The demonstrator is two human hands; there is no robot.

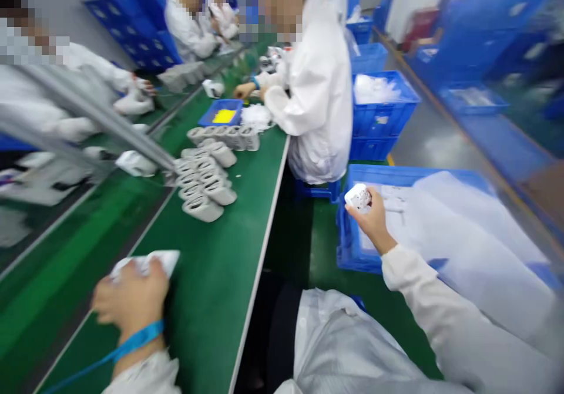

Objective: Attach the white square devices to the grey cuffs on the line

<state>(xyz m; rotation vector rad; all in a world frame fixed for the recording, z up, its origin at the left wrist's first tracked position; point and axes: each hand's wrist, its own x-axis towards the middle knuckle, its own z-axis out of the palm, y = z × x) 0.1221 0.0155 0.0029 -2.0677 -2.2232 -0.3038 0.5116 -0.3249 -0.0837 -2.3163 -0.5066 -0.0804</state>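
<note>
My left hand point(132, 303), a blue band round its wrist, is closed over a smooth white piece point(170, 260) at the near left of the green table point(215, 270). Motion blur and my fingers hide most of that piece, so its kind is unclear. Out to the right, my right hand point(374, 221) grips a small white plastic housing point(356, 197) with dark holes on one face. It is held up over the left part of a blue crate point(341, 247), where more white parts point(392, 197) lie.
Grey-white oval rings point(202, 207) stand in rows on the table. Beyond them are a small blue tray point(205, 118) with yellow pieces and a seated co-worker point(319, 100). Translucent sheeting point(467, 218) covers much of the crate. A metal post point(110, 121) slants across the left.
</note>
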